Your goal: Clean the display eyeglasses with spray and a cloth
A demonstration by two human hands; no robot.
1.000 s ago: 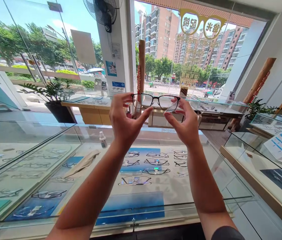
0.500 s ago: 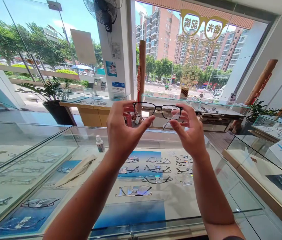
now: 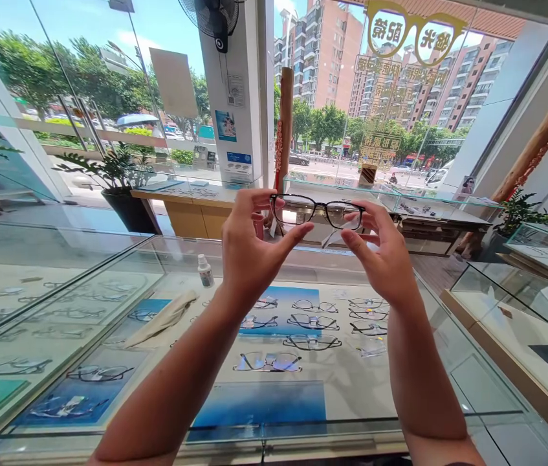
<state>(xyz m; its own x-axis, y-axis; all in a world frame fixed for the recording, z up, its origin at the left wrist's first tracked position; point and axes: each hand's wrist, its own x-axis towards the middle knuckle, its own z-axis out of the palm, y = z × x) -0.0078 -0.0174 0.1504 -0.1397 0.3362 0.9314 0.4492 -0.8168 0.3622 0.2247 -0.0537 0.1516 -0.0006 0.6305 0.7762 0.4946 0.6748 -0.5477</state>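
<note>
Black-rimmed eyeglasses [image 3: 321, 206] are held up at arm's length above the display case, the lenses facing me. My left hand [image 3: 253, 246] is closed at the left end of the frame, its thumb stretched out below the left lens. At the other end, my right hand [image 3: 384, 249] grips the right side, with the thumb under the right lens. A small whitish tag or slip [image 3: 330, 238] shows below the right lens. The temples are mostly hidden behind the frame and fingers.
Beneath my arms, a glass display case [image 3: 358, 404] holds several pairs of glasses [image 3: 312, 342]. A small white bottle [image 3: 204, 271] and a beige cloth [image 3: 164, 320] lie to the left. Another glass case [image 3: 501, 317] stands at right, and a potted plant [image 3: 125, 194] is beyond.
The view has turned slightly left, so the room sits further right in the picture. Both hands keep hold of the eyeglasses, which also appear a little further right.
</note>
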